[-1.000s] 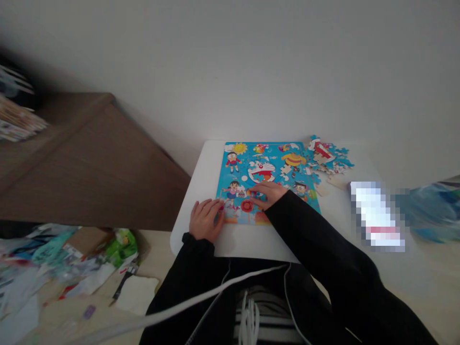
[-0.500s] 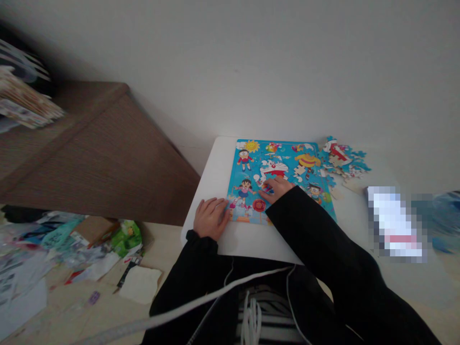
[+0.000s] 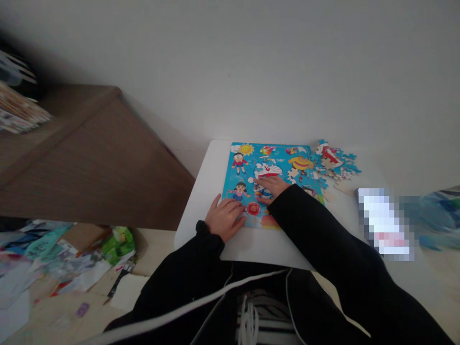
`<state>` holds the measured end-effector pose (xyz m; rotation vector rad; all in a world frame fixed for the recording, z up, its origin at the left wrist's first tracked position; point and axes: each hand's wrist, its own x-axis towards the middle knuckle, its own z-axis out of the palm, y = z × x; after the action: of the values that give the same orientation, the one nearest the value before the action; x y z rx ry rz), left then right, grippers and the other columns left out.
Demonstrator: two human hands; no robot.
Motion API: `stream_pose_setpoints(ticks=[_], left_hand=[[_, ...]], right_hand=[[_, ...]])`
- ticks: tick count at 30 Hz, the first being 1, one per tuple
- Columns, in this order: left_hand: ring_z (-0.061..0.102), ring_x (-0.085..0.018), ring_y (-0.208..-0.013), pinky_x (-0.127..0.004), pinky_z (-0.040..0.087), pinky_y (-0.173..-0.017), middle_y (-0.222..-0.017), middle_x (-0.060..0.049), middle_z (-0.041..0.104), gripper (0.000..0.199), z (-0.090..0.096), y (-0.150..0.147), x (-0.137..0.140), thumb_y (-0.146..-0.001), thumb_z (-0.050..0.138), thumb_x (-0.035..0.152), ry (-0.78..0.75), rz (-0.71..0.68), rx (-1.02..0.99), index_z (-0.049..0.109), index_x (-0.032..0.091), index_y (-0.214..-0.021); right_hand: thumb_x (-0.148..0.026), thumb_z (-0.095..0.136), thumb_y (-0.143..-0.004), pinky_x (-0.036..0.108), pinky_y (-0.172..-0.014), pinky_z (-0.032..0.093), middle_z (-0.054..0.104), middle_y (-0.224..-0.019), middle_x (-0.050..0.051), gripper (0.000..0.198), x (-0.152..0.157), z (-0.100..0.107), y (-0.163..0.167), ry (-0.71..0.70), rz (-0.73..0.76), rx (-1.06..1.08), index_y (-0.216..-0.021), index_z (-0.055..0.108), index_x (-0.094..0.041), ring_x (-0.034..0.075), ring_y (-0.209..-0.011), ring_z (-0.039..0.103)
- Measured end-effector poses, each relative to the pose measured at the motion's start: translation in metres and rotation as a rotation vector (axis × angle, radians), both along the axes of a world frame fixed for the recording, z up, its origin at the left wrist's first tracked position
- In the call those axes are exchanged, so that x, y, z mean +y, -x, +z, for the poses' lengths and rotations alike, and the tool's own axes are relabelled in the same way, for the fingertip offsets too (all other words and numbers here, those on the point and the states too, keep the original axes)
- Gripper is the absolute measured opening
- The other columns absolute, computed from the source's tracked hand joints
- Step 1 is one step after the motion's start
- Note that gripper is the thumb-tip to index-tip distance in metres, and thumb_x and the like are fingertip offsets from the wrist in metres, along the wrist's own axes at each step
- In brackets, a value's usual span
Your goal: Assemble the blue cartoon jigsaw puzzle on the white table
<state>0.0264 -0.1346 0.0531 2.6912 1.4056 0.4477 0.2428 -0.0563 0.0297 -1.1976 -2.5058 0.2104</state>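
Note:
A blue jigsaw puzzle point(image 3: 247, 167) with cartoon figures lies flat on a small white table point(image 3: 203, 187). My right hand point(image 3: 273, 187) is over its middle, just below the white cat figure's face, fingers stretched out and touching the pieces; the part under the palm is hidden. My left hand point(image 3: 225, 218) rests with spread fingers on the puzzle's lower left corner and the tabletop beside it. It holds nothing. A heap of loose puzzle pieces point(image 3: 332, 158) lies against the puzzle's right edge, some with their plain backs up.
A blurred-out phone point(image 3: 384, 223) lies on the table's right side. A brown cabinet point(image 3: 118, 158) stands at the left, and a pale wall point(image 3: 251, 72) rises behind the table. Bags and papers point(image 3: 64, 249) litter the floor. A white cord point(image 3: 201, 304) crosses my lap.
My left hand has slid right, from the puzzle's edge onto its lower left corner. The right hand's fingers, earlier bent around a small spot, now lie flatter. The view has shifted slightly.

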Motion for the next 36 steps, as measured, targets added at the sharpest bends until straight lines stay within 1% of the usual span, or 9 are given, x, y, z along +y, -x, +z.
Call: stream_pose_setpoints(ticks=[4,7,11,16,22,26,29,33,36], left_hand=[[0.057,-0.022,-0.094,-0.049,0.028,-0.098,-0.096,-0.002,0.066,0.025,0.017,-0.007,0.0,-0.083,0.046,0.036,0.058,-0.101,0.033,0.061,0.022,-0.096],[0.057,-0.021,-0.093,-0.049,0.026,-0.099,-0.095,-0.001,0.066,0.026,0.029,-0.002,0.0,-0.083,0.046,0.038,0.072,-0.122,0.06,0.061,0.022,-0.098],[0.057,-0.02,-0.096,-0.048,0.024,-0.101,-0.1,-0.001,0.065,0.03,0.046,0.006,0.01,-0.085,0.041,0.041,0.128,-0.095,0.138,0.06,0.024,-0.101],[0.055,-0.02,-0.099,-0.046,0.029,-0.098,-0.105,-0.001,0.063,0.032,0.054,-0.006,0.041,-0.084,0.042,0.044,0.166,-0.102,0.205,0.058,0.026,-0.105],[0.053,-0.021,-0.105,-0.035,0.04,-0.091,-0.114,-0.004,0.058,0.038,0.043,-0.066,0.098,-0.084,0.043,0.041,0.231,-0.264,0.243,0.054,0.021,-0.115],[0.032,-0.024,-0.125,-0.036,0.026,-0.104,-0.138,-0.008,0.035,0.057,0.023,-0.125,0.148,-0.083,0.045,0.04,0.217,-0.269,0.259,0.031,0.016,-0.133],[0.02,-0.026,-0.131,-0.041,0.026,-0.104,-0.145,-0.006,0.017,0.063,0.006,-0.165,0.178,-0.085,0.039,0.044,0.225,-0.224,0.253,0.018,0.018,-0.138],[0.018,-0.03,-0.131,-0.053,0.025,-0.101,-0.145,-0.005,0.017,0.051,-0.011,-0.19,0.191,-0.086,0.036,0.049,0.23,-0.184,0.268,0.039,0.02,-0.128],[0.021,-0.028,-0.13,-0.05,0.025,-0.102,-0.142,-0.006,0.025,0.051,-0.017,-0.187,0.186,-0.086,0.035,0.05,0.177,-0.178,0.266,0.04,0.021,-0.127]], right_hand=[[-0.033,0.071,-0.061,0.036,-0.084,0.045,0.064,-0.101,0.011,0.061,0.01,-0.002,0.005,0.117,0.018,-0.017,-0.118,0.054,-0.016,0.023,-0.093,0.059],[-0.032,0.073,-0.057,0.032,-0.076,0.048,0.065,-0.095,0.009,0.057,0.014,0.002,0.0,0.238,-0.067,0.093,-0.11,0.059,-0.018,0.019,-0.084,0.061],[-0.031,0.068,-0.061,0.024,-0.059,0.05,0.065,-0.071,0.001,0.036,0.015,0.008,-0.022,0.478,-0.292,0.459,-0.094,0.065,-0.019,0.011,-0.058,0.06],[-0.046,0.066,-0.06,0.024,-0.051,0.048,0.066,-0.07,0.002,0.043,0.012,0.023,-0.069,0.444,-0.572,0.942,-0.093,0.064,-0.019,0.013,-0.06,0.061],[-0.051,0.068,-0.055,0.023,-0.053,0.046,0.067,-0.077,0.003,0.053,0.006,0.031,-0.105,0.351,-0.832,1.164,-0.097,0.062,-0.02,0.015,-0.069,0.063],[-0.046,0.069,-0.054,0.023,-0.054,0.045,0.067,-0.076,0.003,0.051,0.011,0.026,-0.108,0.337,-0.856,1.252,-0.097,0.063,-0.019,0.013,-0.066,0.062],[-0.044,0.07,-0.053,0.023,-0.054,0.045,0.067,-0.074,0.002,0.05,0.015,0.025,-0.108,0.339,-0.859,1.294,-0.096,0.064,-0.019,0.013,-0.066,0.062],[-0.045,0.069,-0.054,0.023,-0.055,0.046,0.067,-0.076,0.003,0.049,0.018,0.028,-0.108,0.339,-0.871,1.295,-0.096,0.064,-0.019,0.014,-0.069,0.063],[-0.044,0.068,-0.056,0.023,-0.054,0.047,0.068,-0.078,0.004,0.05,0.023,0.03,-0.111,0.338,-0.847,1.247,-0.099,0.063,-0.018,0.016,-0.072,0.064]])
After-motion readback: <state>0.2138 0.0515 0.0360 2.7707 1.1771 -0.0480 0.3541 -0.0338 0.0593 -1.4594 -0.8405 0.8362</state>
